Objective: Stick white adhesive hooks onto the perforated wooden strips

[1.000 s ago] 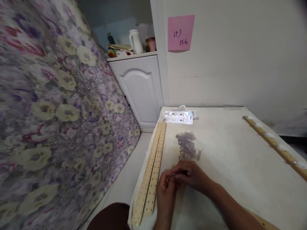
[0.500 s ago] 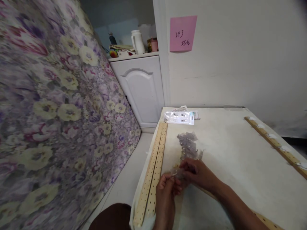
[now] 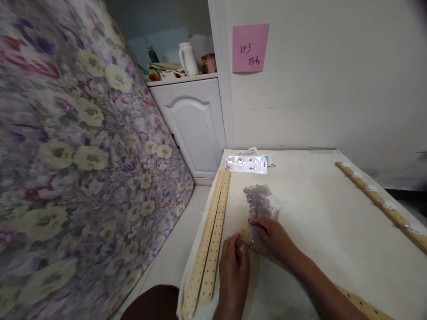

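Note:
A small clear adhesive hook (image 3: 251, 239) with a metal wire part lies against the end of a pale perforated strip (image 3: 244, 234). My right hand (image 3: 275, 240) reaches over that strip, its curled fingers at the clear hook. My left hand (image 3: 233, 263) is closed beside the strip's end, and its fingertips are partly hidden. Just beyond the hands, several more clear hooks (image 3: 257, 194) lie in an overlapping pile. My right forearm covers the middle of the strip.
Two perforated strips (image 3: 213, 242) lie along the table's left edge. Another strip (image 3: 376, 200) bearing several white pieces runs along the right side. Packaged hooks (image 3: 245, 164) sit at the back of the cloth-covered table (image 3: 307, 200). A floral curtain (image 3: 90, 178) hangs at left.
The clear hook held between both hands has come down to the strip's end. My left hand has drawn slightly back from it, uncovering the end.

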Action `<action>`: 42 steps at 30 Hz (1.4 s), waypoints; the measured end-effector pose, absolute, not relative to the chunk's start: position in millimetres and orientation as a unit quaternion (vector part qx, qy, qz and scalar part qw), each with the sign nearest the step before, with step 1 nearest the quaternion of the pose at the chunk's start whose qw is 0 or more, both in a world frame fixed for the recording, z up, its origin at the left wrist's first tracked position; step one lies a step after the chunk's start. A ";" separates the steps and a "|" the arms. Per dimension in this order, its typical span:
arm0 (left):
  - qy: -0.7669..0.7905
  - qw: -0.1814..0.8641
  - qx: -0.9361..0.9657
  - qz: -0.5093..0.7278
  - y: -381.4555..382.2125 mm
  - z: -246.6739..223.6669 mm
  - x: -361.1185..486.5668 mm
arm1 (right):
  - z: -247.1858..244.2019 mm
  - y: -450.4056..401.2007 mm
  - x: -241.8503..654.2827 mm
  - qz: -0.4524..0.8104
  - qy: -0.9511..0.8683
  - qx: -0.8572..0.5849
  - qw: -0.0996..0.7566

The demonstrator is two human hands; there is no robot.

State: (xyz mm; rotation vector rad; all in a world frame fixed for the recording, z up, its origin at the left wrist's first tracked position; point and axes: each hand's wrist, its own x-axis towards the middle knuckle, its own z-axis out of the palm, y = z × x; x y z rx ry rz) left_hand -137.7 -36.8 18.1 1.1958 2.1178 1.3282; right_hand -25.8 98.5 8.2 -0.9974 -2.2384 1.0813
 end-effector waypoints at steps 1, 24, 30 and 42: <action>0.751 0.182 0.432 0.464 -36.2 16.8 -137.4 | 7.8 96.6 -27.3 0.382 -0.817 -0.369 0.227; 0.760 0.203 0.429 0.444 -27.0 11.2 -138.5 | 6.4 91.8 -36.5 0.361 -0.797 -0.421 0.240; 0.759 0.208 0.420 0.452 -24.4 13.4 -139.0 | 3.8 92.7 -37.9 0.370 -0.797 -0.400 0.260; 0.763 0.194 0.423 0.448 -23.4 11.8 -140.1 | 3.5 89.8 -37.1 0.359 -0.812 -0.388 0.248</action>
